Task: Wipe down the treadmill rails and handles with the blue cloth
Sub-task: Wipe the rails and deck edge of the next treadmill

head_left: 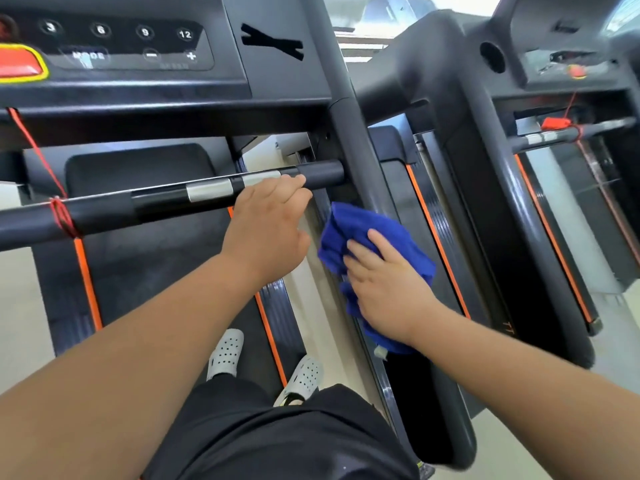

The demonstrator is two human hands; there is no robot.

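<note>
I stand on a black treadmill. Its horizontal handlebar (pixel 166 199), black with silver sensor bands, crosses in front of me. My left hand (pixel 268 225) curls its fingers over the bar's right end, near where it joins the right side rail (pixel 363 161). My right hand (pixel 388 289) presses a crumpled blue cloth (pixel 363 233) flat against that sloping right rail, below the bar joint. The cloth covers the rail there and hangs out under my palm.
The console (pixel 117 46) with speed buttons and a red stop key sits above the bar. A red safety cord (pixel 60 213) is tied round the bar at left. A second treadmill (pixel 519 168) stands close on the right. My white shoes (pixel 227 353) rest on the belt.
</note>
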